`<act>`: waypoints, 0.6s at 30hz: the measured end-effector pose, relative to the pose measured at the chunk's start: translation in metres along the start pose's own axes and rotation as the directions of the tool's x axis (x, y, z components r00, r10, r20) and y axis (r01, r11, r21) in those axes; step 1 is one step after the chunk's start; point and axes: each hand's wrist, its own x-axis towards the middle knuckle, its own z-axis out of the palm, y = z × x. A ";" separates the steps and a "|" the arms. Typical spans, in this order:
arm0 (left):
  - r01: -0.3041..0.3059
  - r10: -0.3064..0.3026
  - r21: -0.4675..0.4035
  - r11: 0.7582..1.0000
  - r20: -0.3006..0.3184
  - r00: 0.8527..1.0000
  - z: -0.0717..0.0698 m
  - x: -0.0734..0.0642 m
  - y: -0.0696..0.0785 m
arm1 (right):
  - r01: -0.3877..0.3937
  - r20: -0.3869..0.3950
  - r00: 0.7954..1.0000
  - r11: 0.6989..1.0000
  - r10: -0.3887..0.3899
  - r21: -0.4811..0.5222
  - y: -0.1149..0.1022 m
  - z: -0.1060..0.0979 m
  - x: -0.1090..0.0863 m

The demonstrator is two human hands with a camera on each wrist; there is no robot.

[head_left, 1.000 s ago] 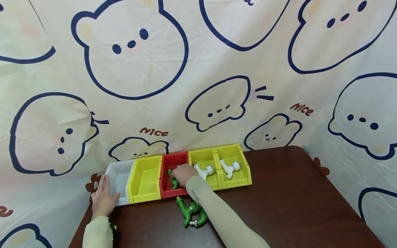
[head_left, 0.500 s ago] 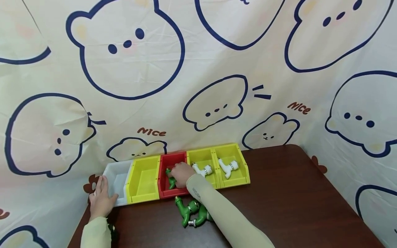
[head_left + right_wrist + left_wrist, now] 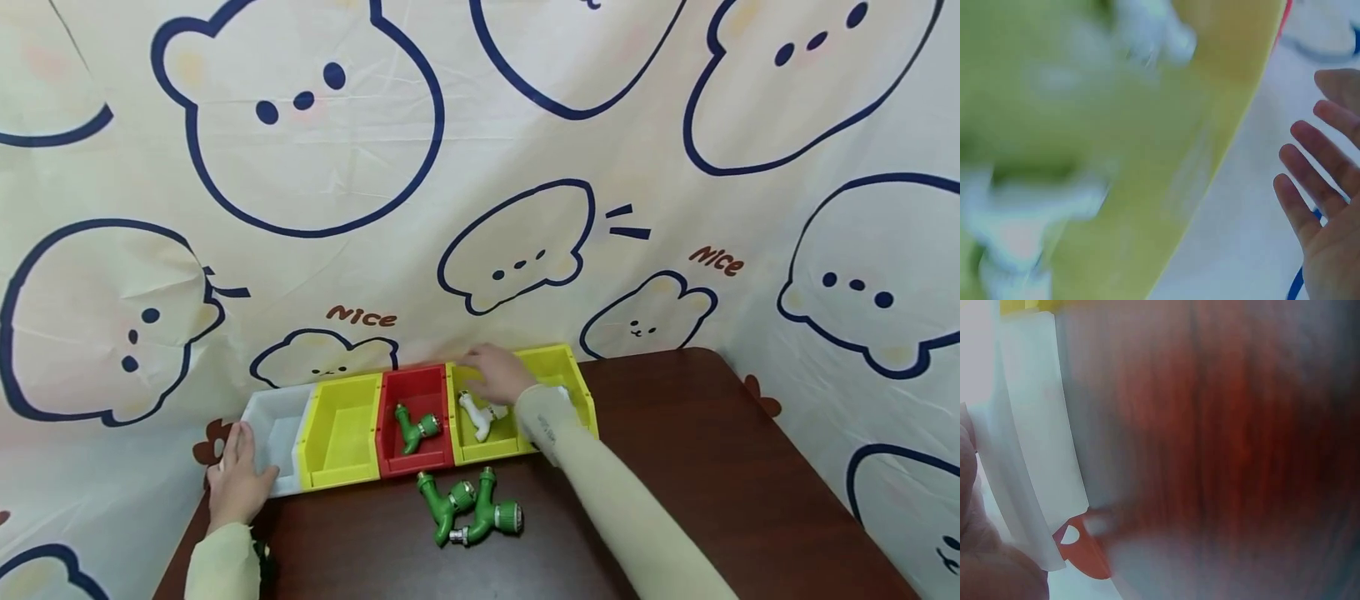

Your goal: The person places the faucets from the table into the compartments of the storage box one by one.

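Note:
My left hand rests with straight fingers along the outer side of the white bin, thumb by its front. In the left wrist view, the fingers show at the edge beside the bin wall. My right hand hovers empty over the back of the yellow bins; in the right wrist view its fingers are spread. A green tap lies in the red bin. One white tap lies in the yellow bin below the hand. Another, mostly hidden by the sleeve, is in the rightmost bin.
Two green taps lie side by side on the brown table in front of the bins. A yellow bin stands between the white and red ones. The patterned cloth wall rises right behind the row.
My right hand has let go of the green tap in the red bin and moved up and right over the yellow bins. My left hand has stayed at the white bin.

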 end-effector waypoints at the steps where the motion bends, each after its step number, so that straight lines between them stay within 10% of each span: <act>1: -0.001 0.001 -0.001 1.000 0.001 1.000 0.000 -0.001 0.000 | -0.039 -0.011 0.999 0.999 0.039 0.025 0.010 -0.007 -0.006; 10: 0.000 0.000 0.009 1.000 0.004 1.000 0.004 -0.001 -0.007 | -0.376 -0.138 0.907 0.914 0.397 0.153 0.091 -0.031 -0.060; 18: 0.000 0.000 0.014 1.000 0.005 1.000 0.002 0.003 -0.003 | -0.449 -0.157 0.863 0.871 0.481 0.200 0.117 -0.012 -0.088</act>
